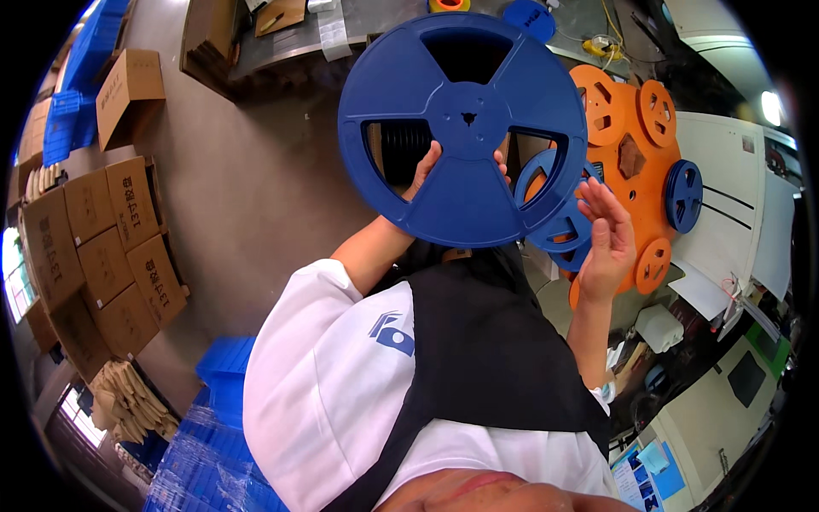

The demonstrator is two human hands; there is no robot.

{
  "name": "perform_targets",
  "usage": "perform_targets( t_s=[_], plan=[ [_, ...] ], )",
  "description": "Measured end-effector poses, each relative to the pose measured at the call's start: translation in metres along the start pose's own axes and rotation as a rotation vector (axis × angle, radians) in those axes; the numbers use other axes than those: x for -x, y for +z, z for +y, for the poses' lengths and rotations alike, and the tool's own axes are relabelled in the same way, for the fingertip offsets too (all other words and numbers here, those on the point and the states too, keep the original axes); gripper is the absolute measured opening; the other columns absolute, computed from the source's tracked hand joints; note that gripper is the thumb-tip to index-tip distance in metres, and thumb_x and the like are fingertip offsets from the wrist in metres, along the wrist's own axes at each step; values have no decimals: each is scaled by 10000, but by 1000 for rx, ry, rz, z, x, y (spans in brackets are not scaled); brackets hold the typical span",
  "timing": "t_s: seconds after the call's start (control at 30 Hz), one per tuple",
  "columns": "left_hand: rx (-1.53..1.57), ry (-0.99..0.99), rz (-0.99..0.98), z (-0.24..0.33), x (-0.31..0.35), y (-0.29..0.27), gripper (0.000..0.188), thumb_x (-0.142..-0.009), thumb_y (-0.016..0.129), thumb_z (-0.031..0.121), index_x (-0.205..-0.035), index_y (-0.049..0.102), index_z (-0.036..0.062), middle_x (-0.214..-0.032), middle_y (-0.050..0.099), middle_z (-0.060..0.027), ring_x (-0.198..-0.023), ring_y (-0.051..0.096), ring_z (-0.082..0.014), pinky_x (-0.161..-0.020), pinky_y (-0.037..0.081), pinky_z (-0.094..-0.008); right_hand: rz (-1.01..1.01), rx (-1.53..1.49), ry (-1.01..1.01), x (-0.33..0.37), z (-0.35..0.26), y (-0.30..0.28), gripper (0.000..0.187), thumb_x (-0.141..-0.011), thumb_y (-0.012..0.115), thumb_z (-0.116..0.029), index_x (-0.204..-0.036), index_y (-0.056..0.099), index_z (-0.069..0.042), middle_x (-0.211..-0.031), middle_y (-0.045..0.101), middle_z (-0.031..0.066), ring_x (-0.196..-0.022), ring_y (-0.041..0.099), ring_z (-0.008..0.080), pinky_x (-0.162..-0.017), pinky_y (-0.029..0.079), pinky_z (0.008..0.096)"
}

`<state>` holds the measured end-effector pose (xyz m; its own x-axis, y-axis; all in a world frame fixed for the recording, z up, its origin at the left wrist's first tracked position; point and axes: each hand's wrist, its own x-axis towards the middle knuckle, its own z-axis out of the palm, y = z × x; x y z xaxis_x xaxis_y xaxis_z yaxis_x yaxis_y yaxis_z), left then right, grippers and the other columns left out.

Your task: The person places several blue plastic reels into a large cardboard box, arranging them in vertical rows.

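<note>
A large blue plastic reel (469,205), with cut-out windows and a small keyed centre hole, is held up in front of my chest. My left hand (420,175) grips it near its lower left window, the thumb at the window's edge. Fingertips show through the right window, so the hand reaches behind the reel's spoke. Dark ridged edges appear through the left window; what they belong to is mostly hidden. Just off the reel's lower right rim, my right hand (607,247) is raised with fingers stretched out, holding nothing.
To the right stands an orange rotary machine (631,192) bearing orange discs, a blue reel (684,196) and more blue reels (559,226) beside my right hand. A grey workbench (294,38) lies ahead. Stacked cartons (107,256) and blue wrapped stacks (213,444) stand left.
</note>
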<state>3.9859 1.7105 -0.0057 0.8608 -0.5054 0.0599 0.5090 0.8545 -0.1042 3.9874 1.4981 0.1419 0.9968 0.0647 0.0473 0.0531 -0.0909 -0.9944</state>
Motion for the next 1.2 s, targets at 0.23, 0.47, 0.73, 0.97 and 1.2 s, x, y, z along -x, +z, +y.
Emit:
perform_targets(
  t_s=[0.23, 0.47, 0.73, 0.97, 1.2],
  plan=[
    [68, -32, 147, 12, 7, -5, 811, -750, 553, 650, -1214, 423, -2, -1109, 514, -126, -1144, 476, -301, -1010, 375, -423, 112, -35, 274, 23, 40, -19, 272, -918, 475, -72, -1167, 519, 29, -1167, 569, 152, -1074, 560, 232, -879, 458, 307],
    [-107, 24, 540, 50, 23, -37, 562, -863, 534, 419, -1236, 434, 11, -1085, 552, -122, -1075, 529, -277, -948, 432, -423, 20, -63, 568, 73, 100, -12, 264, -908, 498, -88, -1146, 547, 17, -1116, 591, 91, -1010, 574, 167, -832, 447, 253],
    [-700, 161, 1004, 91, 70, -143, 346, -815, 626, 182, -1100, 428, 191, -798, 512, -23, -725, 554, -161, -577, 496, -314, -69, -53, 858, 127, 133, 22, 283, -899, 507, -86, -1156, 536, 29, -1111, 594, 105, -1023, 573, 166, -851, 443, 254],
    [-790, 206, 1109, 135, 70, -204, 524, -763, 652, 200, -1231, 419, 179, -926, 520, -36, -814, 523, -180, -658, 481, -348, -84, 72, 896, 127, 137, 16, 282, -871, 527, -45, -1140, 548, 37, -1092, 609, 127, -1026, 577, 174, -887, 441, 268],
    [-718, 225, 1118, 153, 47, -221, 563, -779, 648, 204, -1286, 403, 183, -971, 552, -48, -833, 558, -201, -695, 498, -350, -34, 100, 926, 131, 134, 10, 288, -874, 530, -54, -1147, 540, 39, -1096, 607, 133, -1033, 573, 178, -899, 434, 271]
  ],
)
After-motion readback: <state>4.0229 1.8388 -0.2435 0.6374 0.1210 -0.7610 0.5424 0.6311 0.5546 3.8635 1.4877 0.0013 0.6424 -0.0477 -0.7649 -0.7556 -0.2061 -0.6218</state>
